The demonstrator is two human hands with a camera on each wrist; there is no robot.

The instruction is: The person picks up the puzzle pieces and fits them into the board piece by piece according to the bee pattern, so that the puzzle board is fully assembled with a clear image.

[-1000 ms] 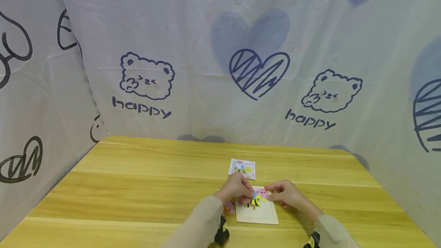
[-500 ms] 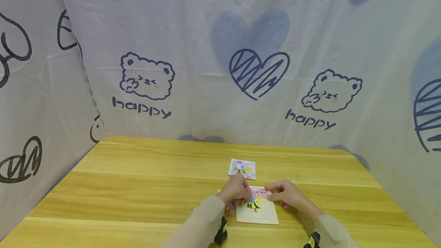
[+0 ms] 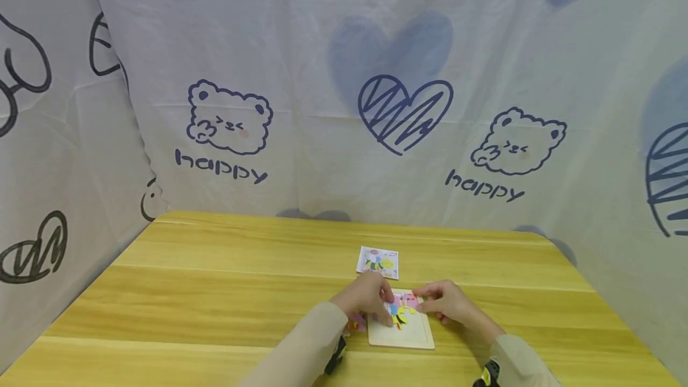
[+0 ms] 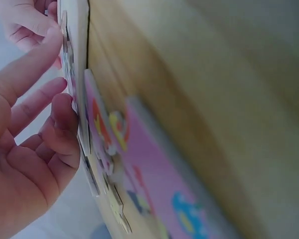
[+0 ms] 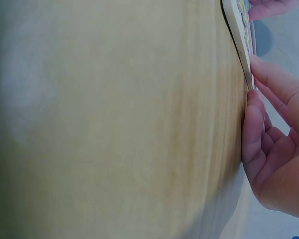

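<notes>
A square wooden puzzle board (image 3: pixel 400 337) lies on the table, its upper part filled with puzzle pieces (image 3: pixel 399 314) in pink, blue, yellow and black. My left hand (image 3: pixel 366 296) is over the board's left side, fingertips down at the pieces; in the left wrist view its thumb and fingers (image 4: pixel 22 107) are spread apart and grip nothing visible. At the board's upper right edge my right hand (image 3: pixel 447 302) holds the rim, thumb and fingertips at the corner in the right wrist view. Loose pink pieces (image 4: pixel 157 164) lie left of the board, mostly behind my left wrist.
Beyond the board lies a square picture card (image 3: pixel 378 263) with a bee on it. The wood-grain table (image 3: pixel 215 291) stretches to both sides. A white printed curtain (image 3: pixel 322 196) hangs behind the far table edge.
My left hand has gone from pinching near the blue and striped pieces to looser, parted fingers; those pieces sit slightly lower and closer together. The right hand stays at the board's edge.
</notes>
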